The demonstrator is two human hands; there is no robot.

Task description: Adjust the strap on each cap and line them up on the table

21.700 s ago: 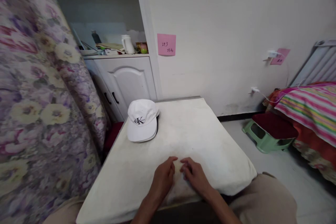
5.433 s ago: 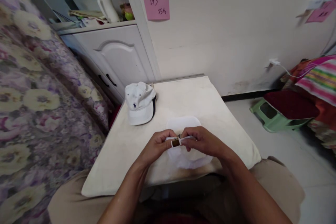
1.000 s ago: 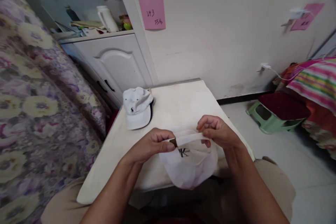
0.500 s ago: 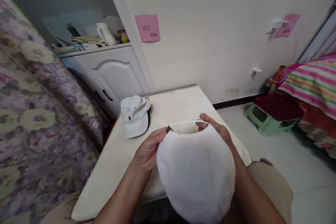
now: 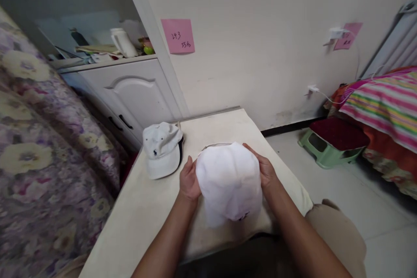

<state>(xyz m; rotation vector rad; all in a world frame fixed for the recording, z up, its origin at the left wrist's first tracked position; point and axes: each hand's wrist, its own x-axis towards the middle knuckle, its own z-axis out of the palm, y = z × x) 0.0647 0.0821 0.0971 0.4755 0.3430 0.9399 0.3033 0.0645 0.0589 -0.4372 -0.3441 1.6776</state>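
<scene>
A white cap (image 5: 230,173) is held between my two hands above the near part of the table, its crown toward me and a small dark mark low on its front. My left hand (image 5: 190,180) grips its left side, thumb raised, with the other fingers partly hidden by the cap. On the opposite side my right hand (image 5: 265,168) holds the cap's edge, fingers partly out of sight behind it. A second white cap (image 5: 162,150), with a small dark logo and a dark underside edge, rests on the table to the left.
The cream-covered table (image 5: 211,126) stands against the wall. A floral curtain (image 5: 42,173) hangs at left beside a white cabinet (image 5: 130,91) holding a white jug (image 5: 124,42). A green stool (image 5: 321,145) with a dark red top sits right, near a striped bedspread (image 5: 384,100).
The held cap has been lowered toward the table and turned, so its rear opening no longer faces up. My hands have moved from the back opening to its sides.
</scene>
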